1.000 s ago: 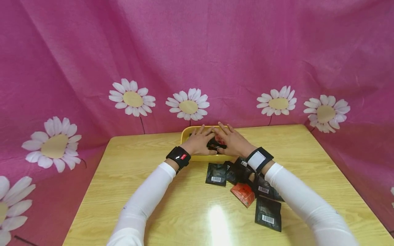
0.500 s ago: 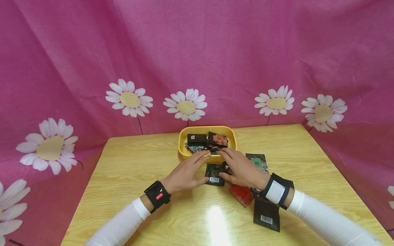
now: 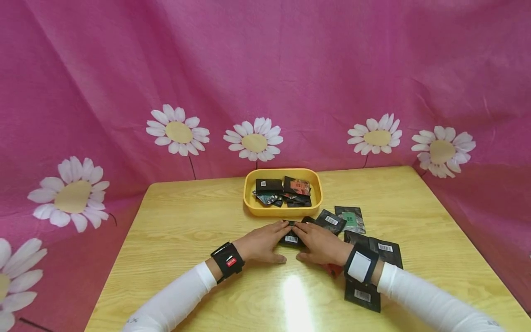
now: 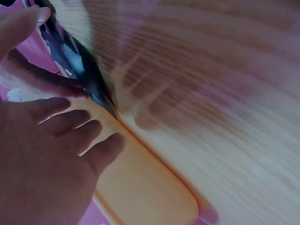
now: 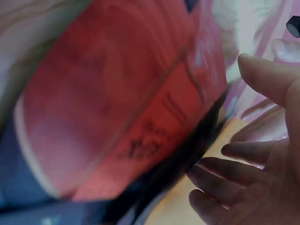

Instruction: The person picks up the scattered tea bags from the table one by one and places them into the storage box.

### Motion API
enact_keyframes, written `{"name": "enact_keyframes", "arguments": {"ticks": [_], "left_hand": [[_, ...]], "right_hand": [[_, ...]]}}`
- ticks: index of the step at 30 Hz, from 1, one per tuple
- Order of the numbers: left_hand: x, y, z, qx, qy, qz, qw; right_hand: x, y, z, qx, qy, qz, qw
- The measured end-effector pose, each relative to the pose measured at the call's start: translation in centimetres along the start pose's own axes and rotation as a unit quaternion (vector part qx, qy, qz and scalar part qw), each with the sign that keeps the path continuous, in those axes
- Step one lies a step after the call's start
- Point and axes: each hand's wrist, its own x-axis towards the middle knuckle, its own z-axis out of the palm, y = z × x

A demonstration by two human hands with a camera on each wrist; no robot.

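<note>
2 white sleeves [image 3: 174, 299] | L black wristband [image 3: 227, 261], red tag | R black wristband [image 3: 360, 266], white patch

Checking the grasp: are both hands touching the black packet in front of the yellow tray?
Touching. The head view shows left hand and right hand fingertips meeting on the black packet.
</note>
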Motion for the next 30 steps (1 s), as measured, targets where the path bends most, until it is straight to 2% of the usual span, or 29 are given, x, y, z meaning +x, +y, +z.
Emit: {"name": "enact_keyframes", "arguments": {"ticks": [2, 4, 9, 13, 18, 23, 27, 30], "left_hand": [[0.2, 0.2, 0.4, 0.009, -0.005, -0.005, 0.9999], [0.3, 0.4, 0.8, 0.017, 0.008, -0.006, 0.9998], [0.4, 0.9, 1.2, 0.055, 0.08, 0.014, 0.9952], [0.6, 1.0, 1.4, 0.085, 0.123, 0.026, 0.9883], [0.3, 1.2, 1.2, 0.118, 0.165, 0.039, 0.9784], [-0.8, 1.9, 0.0, 0.134, 0.201, 0.049, 0.9691], [-1.6, 2.4, -1.8, 0.137, 0.222, 0.051, 0.964], [-1.9, 2.5, -3.2, 0.162, 0.244, 0.056, 0.9546]], "right_hand": [[0.1, -0.3, 0.3, -0.007, 0.006, -0.008, 1.0], [0.2, -0.6, 0.4, -0.013, 0.012, -0.016, 1.0], [0.2, -1.0, 0.2, -0.029, 0.037, -0.036, 0.998], [0.2, -1.1, 0.2, -0.045, 0.06, -0.051, 0.996], [0.2, -1.3, 0.0, -0.087, 0.12, -0.077, 0.986], [0.0, -1.6, -1.5, -0.1, 0.182, -0.109, 0.972], [-0.2, -1.9, -3.2, -0.111, 0.205, -0.115, 0.966], [-0.1, -2.2, -4.5, -0.122, 0.221, -0.117, 0.96]]}}
